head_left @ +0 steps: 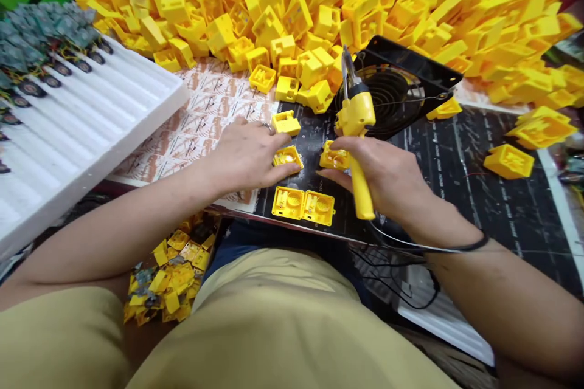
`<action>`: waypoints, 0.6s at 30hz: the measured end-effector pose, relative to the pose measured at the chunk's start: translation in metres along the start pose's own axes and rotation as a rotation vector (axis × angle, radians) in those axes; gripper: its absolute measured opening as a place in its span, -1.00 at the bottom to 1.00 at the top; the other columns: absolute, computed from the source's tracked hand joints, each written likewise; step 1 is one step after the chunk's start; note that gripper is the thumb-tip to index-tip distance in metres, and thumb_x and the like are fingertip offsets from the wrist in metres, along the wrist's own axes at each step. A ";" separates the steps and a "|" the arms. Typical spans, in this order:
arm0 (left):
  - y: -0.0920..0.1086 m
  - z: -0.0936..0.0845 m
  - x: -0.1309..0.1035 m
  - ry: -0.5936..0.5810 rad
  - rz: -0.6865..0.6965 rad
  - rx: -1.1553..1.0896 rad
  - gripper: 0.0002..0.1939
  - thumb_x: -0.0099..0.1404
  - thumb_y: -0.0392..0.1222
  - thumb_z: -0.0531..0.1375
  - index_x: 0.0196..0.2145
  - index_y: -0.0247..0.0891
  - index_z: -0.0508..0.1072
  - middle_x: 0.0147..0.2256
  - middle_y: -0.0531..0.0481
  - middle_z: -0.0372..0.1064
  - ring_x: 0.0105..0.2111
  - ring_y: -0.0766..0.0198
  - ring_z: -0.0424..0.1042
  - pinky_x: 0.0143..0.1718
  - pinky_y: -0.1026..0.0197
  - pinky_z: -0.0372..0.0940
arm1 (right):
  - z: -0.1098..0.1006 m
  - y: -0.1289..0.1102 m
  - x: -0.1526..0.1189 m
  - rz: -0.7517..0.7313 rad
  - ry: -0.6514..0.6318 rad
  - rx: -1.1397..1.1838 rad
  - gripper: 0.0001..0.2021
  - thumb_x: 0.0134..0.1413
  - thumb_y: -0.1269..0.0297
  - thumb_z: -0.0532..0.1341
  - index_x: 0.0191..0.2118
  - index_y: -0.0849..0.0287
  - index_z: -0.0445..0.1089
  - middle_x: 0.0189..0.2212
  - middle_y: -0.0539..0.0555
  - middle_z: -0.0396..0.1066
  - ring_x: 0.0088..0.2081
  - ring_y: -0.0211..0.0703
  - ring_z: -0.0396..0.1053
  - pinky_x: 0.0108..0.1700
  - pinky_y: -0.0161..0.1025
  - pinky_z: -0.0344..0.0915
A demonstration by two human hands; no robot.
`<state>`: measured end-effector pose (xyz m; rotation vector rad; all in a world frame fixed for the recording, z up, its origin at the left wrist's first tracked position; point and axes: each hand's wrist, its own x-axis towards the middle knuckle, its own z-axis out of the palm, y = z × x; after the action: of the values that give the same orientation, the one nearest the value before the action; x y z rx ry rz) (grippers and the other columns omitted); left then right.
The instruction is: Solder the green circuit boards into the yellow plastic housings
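Observation:
My left hand [246, 155] lies palm down on the bench, its thumb and forefinger closed about a small yellow plastic case part [286, 158]. Just beyond its fingers sits another yellow case part [286, 123]. My right hand [390, 173] grips a yellow soldering gun [356, 114], its metal tip pointing up and away from me. The same hand's thumb and forefinger also reach around a yellow case part [334, 156] on the black surface. Nearer to me, an opened yellow case [303, 205] lies flat with its two halves side by side, hollow sides up.
Yellow cases [314, 6] are heaped across the back. A black fan [396, 94] stands behind the soldering gun. At left, a white foam tray [137, 82] carries grey parts with small round pieces [31, 88]. More yellow parts [177, 279] lie below the bench edge. Black cables [406, 282] hang at right.

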<state>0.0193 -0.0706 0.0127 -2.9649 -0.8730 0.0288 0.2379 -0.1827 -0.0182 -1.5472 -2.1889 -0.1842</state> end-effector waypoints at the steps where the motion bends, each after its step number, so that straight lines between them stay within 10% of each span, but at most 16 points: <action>1: 0.005 0.000 0.000 -0.038 -0.005 0.024 -0.49 0.33 0.18 0.10 -0.01 -0.28 0.49 -0.26 -0.20 0.53 -0.17 -0.06 0.50 -0.15 -0.02 0.32 | 0.006 0.000 0.002 0.035 0.009 -0.047 -0.70 0.30 0.05 0.15 -0.03 0.17 0.29 -0.26 0.20 0.44 -0.25 0.09 0.45 -0.33 -0.12 0.35; 7: 0.011 -0.005 0.002 -0.120 0.060 -0.030 -0.54 0.36 0.14 0.09 0.02 -0.20 0.49 -0.27 -0.12 0.54 -0.25 0.05 0.51 -0.28 0.12 0.31 | 0.012 0.004 0.004 -0.030 -0.072 0.056 -0.75 0.28 0.21 0.15 0.03 0.10 0.26 -0.19 0.12 0.43 -0.19 -0.05 0.45 -0.30 -0.24 0.37; 12: -0.009 0.002 0.029 0.093 -0.105 -0.031 -0.63 0.35 -0.01 0.13 0.01 -0.23 0.47 -0.05 -0.17 0.46 -0.08 0.01 0.45 -0.23 0.10 0.32 | -0.002 0.002 -0.004 -0.043 -0.074 0.177 -0.64 0.27 0.14 0.19 0.10 0.11 0.18 -0.10 0.15 0.41 -0.17 -0.05 0.46 -0.24 -0.20 0.44; 18: -0.030 0.006 0.053 -0.061 -0.123 -0.356 -0.58 0.33 -0.10 0.17 0.11 -0.26 0.37 -0.05 -0.17 0.48 -0.08 0.08 0.49 -0.12 0.09 0.38 | -0.014 -0.003 -0.002 -0.074 -0.065 0.268 -0.67 0.32 0.14 0.16 0.11 0.11 0.17 -0.09 0.12 0.43 -0.20 -0.12 0.49 -0.25 -0.27 0.47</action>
<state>0.0471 -0.0167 0.0082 -3.2392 -1.1809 -0.0468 0.2394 -0.1911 -0.0059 -1.3422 -2.2175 0.1341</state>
